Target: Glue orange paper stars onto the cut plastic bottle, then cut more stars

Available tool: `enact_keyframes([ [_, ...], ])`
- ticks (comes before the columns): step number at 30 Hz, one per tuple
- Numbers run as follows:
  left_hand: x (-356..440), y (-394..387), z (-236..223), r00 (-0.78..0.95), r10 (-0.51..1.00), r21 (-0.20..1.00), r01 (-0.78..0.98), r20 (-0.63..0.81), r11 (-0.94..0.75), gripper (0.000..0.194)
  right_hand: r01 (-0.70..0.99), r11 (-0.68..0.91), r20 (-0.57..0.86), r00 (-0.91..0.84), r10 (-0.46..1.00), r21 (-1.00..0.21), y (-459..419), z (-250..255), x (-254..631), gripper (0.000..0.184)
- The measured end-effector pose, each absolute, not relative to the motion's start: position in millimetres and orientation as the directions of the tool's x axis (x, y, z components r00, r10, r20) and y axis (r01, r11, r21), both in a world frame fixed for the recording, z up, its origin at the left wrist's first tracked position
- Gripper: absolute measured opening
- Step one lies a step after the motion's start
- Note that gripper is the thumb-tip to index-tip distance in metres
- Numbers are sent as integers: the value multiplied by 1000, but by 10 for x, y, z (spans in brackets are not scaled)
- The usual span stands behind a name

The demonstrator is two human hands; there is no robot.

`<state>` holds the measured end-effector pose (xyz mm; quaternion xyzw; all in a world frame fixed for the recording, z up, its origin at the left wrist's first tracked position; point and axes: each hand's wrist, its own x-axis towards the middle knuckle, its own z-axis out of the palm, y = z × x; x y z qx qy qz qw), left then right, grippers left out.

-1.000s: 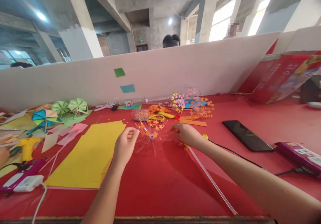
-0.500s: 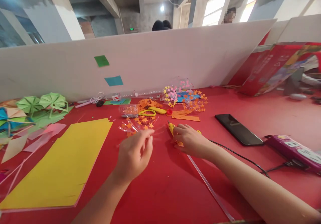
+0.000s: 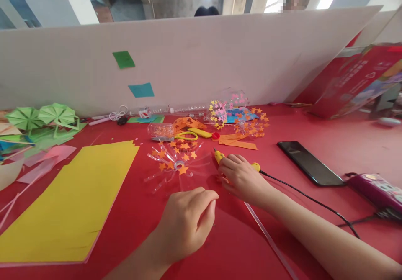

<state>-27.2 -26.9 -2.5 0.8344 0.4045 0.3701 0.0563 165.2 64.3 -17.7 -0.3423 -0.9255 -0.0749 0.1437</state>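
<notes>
My right hand (image 3: 241, 175) is closed around a yellow hot glue gun (image 3: 219, 156), which lies low over the red table with its nozzle pointing away and left. A black cord trails from it to the right. A clear glue stick (image 3: 270, 238) extends from beneath that hand toward the table's front edge. My left hand (image 3: 190, 219) is curled in front of me, thumb against the fingers; anything inside is hidden. Beyond it stands a cut clear plastic bottle piece (image 3: 179, 165), its splayed strips carrying orange paper stars. Some orange bits show under my right hand.
Yellow paper sheets (image 3: 75, 200) lie at left, near green folded-paper umbrellas (image 3: 58, 114). Yellow-handled scissors (image 3: 187, 136), orange paper strips (image 3: 238, 142) and more starred plastic pieces (image 3: 251, 125) lie behind. A phone (image 3: 310, 163) and purple power strip (image 3: 377, 194) are right. A white partition (image 3: 188, 62) stands behind.
My right hand has come down onto the glue gun and closed around it. My left hand has drawn back from the starred plastic piece, toward me and right. The view has tilted down.
</notes>
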Motion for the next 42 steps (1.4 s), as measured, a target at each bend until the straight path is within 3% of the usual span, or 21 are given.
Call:
enact_keyframes([
  [8, -197, -312, -72, 434, 750, 429, 628, 499, -649, 19, 610, 792, 335, -752, 568, 25, 654, -232, 1642, 22],
  [13, -169, -302, -87, 420, 771, 446, 640, 479, -626, 19, 613, 787, 370, -717, 591, -68, 636, -255, 1607, 18],
  [24, -166, -275, -117, 294, 853, 533, 680, 431, -503, 17, 521, 690, 361, -599, 715, -502, 553, -125, 1586, 13],
  [28, -159, -242, -131, 161, 915, 569, 740, 370, -360, 13, 466, 597, 291, -573, 766, -653, 469, -6, 1574, 14],
  [32, -156, -222, -141, 149, 947, 619, 726, 284, -300, 14, 356, 480, 210, -585, 784, -801, 393, 48, 1550, 11],
  [42, -148, -217, -87, 153, 974, 725, 651, 164, -225, 24, 271, 575, 335, -595, 730, -772, 377, -8, 1534, 12],
])
